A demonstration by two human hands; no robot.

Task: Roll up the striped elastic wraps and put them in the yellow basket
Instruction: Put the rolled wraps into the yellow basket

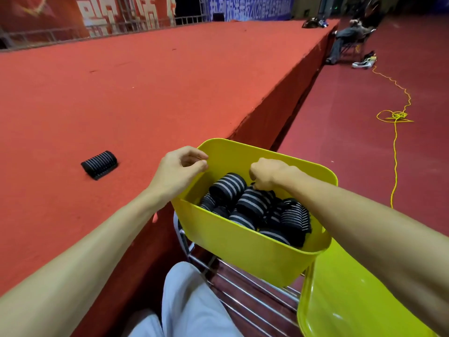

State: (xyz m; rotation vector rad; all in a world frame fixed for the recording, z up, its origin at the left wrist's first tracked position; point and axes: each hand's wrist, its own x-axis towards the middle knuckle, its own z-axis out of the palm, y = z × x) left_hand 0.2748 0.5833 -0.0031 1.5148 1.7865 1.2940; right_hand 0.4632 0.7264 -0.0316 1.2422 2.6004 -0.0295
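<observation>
- Pale trousers (189,300): the person's lap, nearer than the yellow basket and below it.
- Metal rack (243,288): directly beneath the basket, bearing it.
- Yellow-green seat (352,300): just right of the basket, lower.
- Yellow basket (243,251): landmark; upright, mouth open to the camera.
- Rolled striped wraps (252,203): black with pale stripes, a heap of them inside the basket.
- Right hand (264,173): over the basket, fingers curled down onto the heap; whether it pinches a roll cannot be told.
- Left hand (181,166): at the basket's left rim, fingers curled in, nothing seen in them.
- Single rolled wrap (99,164): left of the basket, well apart, lying on the red stage (145,81).
- Yellow cord (394,115): on the floor, far right of the basket.
- Step, as judged: depositing is in hand, with one finished roll not yet collected.
- Next move, as judged: the left hand reaches to the stray roll and grasps it across its width so that it does not unwind.
</observation>
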